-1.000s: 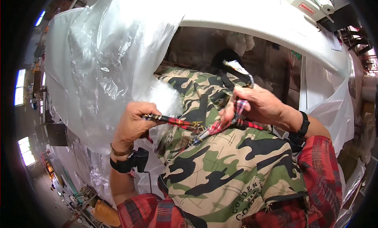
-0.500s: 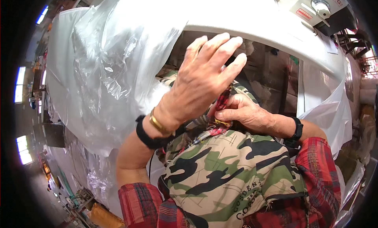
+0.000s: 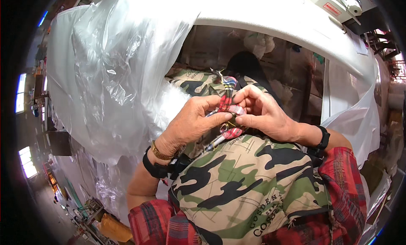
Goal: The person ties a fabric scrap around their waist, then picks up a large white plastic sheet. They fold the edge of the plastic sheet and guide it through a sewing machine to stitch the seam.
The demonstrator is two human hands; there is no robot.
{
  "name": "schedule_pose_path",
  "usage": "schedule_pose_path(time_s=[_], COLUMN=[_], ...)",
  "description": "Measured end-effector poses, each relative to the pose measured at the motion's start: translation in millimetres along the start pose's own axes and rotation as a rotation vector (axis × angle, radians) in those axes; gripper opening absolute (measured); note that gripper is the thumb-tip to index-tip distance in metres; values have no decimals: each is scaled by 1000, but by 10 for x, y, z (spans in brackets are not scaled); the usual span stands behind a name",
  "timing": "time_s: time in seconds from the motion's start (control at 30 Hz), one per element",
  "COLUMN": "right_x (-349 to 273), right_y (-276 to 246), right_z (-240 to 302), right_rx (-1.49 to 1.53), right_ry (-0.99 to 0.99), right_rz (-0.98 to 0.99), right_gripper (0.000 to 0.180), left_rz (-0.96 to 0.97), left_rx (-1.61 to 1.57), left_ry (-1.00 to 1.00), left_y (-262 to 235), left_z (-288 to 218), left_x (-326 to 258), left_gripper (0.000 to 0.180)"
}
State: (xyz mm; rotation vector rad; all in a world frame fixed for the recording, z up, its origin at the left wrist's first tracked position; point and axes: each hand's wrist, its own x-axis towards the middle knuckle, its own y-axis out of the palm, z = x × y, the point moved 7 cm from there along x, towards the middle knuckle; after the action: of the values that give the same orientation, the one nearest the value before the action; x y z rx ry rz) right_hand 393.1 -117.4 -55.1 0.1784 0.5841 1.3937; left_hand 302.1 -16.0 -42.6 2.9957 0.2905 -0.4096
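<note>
Centrally: narrow red-plaid cloth strip (image 3: 226, 103), pinched in fingers of left hand (image 3: 190, 119) and right hand (image 3: 272, 121), presumably for two-sided steadying; below, green-and-tan camouflage cloth apron (image 3: 239, 177).

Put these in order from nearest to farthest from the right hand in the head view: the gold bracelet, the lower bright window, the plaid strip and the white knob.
From the right hand:
1. Plaid strip: touching its fingers, on its left.
2. Gold bracelet: left, somewhat lower.
3. White knob: up and right.
4. Lower bright window: far left.
</note>
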Motion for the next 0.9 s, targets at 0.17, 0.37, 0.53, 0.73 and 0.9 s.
schedule_pose_path(time_s=[0.17,0.37,0.53,0.73,0.9], right_x=[-62,28,60,98,124], right_y=[104,161,127,-26,9], right_z=[358,365,288,37,154], right_rx=[-1009,-1187,-1092,-447,-842], right_ry=[-489,-482,-291,78,-309], right_rz=[-38,7,119,27,11], right_gripper=[59,40,23,15,44], left_rz=[85,9,-64,-32,28], left_rx=[204,632,687,454,9], left_ry=[-41,202,216,206,126], left_y=[32,60,22,-60,-37], left_z=[48,-160,-189,-4,202], left_x=[65,3,-35,-49,54], left_gripper=[26,25,27,23,24])
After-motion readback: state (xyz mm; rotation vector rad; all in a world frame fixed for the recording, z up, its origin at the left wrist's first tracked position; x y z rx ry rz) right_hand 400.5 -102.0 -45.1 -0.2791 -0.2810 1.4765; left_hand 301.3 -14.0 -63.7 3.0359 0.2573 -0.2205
